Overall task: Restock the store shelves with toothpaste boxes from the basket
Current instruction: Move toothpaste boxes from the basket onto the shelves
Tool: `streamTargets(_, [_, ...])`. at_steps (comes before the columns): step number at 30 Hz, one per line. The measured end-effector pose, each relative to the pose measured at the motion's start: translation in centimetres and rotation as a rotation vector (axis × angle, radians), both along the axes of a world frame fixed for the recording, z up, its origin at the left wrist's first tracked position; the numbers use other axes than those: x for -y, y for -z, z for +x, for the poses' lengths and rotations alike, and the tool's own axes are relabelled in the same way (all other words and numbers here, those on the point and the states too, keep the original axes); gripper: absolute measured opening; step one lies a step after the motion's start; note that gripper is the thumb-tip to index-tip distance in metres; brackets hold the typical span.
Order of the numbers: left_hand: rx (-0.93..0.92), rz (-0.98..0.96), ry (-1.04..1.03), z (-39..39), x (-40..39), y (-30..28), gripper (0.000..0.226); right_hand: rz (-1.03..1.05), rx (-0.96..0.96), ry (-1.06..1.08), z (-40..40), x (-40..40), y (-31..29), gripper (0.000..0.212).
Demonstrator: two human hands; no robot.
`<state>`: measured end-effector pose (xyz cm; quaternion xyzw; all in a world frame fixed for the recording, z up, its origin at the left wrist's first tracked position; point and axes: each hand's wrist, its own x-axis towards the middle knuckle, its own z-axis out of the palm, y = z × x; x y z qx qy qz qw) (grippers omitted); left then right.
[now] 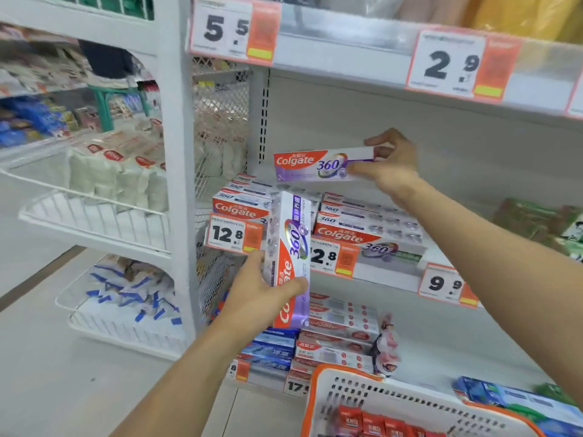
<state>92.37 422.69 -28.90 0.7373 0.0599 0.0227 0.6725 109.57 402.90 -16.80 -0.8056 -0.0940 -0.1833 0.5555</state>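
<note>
The fingers and thumb of the right hand (389, 165) pinch one end of a purple toothpaste box (321, 164). This box lies flat on its side in the air, just above the stacks of boxes (362, 225) on the middle shelf (391, 279). The left hand (258, 294) grips a second purple box (290, 257) around its lower half, with the thumb on the left side and the fingers curled over the front. That box stands almost straight up, in front of the shelf edge and partly covering a price tag (235, 233) that reads 12.8. More boxes sit in two neat piles on the middle shelf, close to the left end. Red and blue boxes (315, 339) lie on the shelf below. At the bottom, a white basket (328, 402) with an orange rim holds small red packs (375, 424). To the left, wire racks (94, 212) hold white packs. The shelf above has big price tags (454, 63) reading 5.5 and 2.9.
</note>
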Motion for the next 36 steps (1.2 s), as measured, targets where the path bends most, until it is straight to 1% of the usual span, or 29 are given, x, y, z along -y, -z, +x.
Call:
streamTargets(2, [0.004,-0.004,0.023,0.1,-0.3,0.0,0.042,-0.047,-0.005,-0.027,2.4,-1.7,0.3,0.051])
streamTargets(4, [0.014,0.008,0.027,0.2,-0.8,0.2,0.044,-0.061,-0.054,-0.077,4.4,-2.7,0.8,0.051])
streamTargets(8, [0.005,0.012,0.039,0.1,-2.2,0.3,0.042,-0.016,-0.267,-0.232,6.9,-4.1,1.3,0.045])
streamTargets(11, [0.010,0.002,0.053,0.0,-2.8,0.3,0.038,-0.078,-0.438,-0.324,8.4,-4.3,1.5,0.040])
streamTargets(14, [0.020,0.015,0.061,0.0,-3.1,0.2,0.039,-0.183,-0.532,-0.356,9.4,-4.2,1.8,0.036])
streamTargets(17, [0.018,0.022,0.053,0.1,-3.0,0.2,0.039,-0.226,-0.564,-0.378,9.3,-4.3,1.5,0.030])
streamTargets(23, [0.020,-0.017,0.027,0.6,-2.2,0.3,0.036,-0.274,-0.523,-0.367,9.6,-4.8,1.1,0.033])
streamTargets(25, [0.012,-0.028,0.034,0.6,-1.9,0.2,0.038,-0.327,-0.537,-0.378,9.7,-5.1,1.4,0.035])
streamTargets(29, [-0.001,-0.030,0.048,0.6,-1.9,0.5,0.043,-0.535,-0.553,-0.372,10.2,-5.2,2.6,0.037])
streamTargets(33, [-0.002,-0.028,0.053,0.5,-2.0,0.5,0.043,-0.561,-0.613,-0.352,10.5,-4.4,2.8,0.028])
streamTargets(36, [-0.002,-0.028,0.054,0.5,-2.0,0.5,0.044,-0.590,-0.616,-0.360,10.4,-3.8,2.6,0.030])
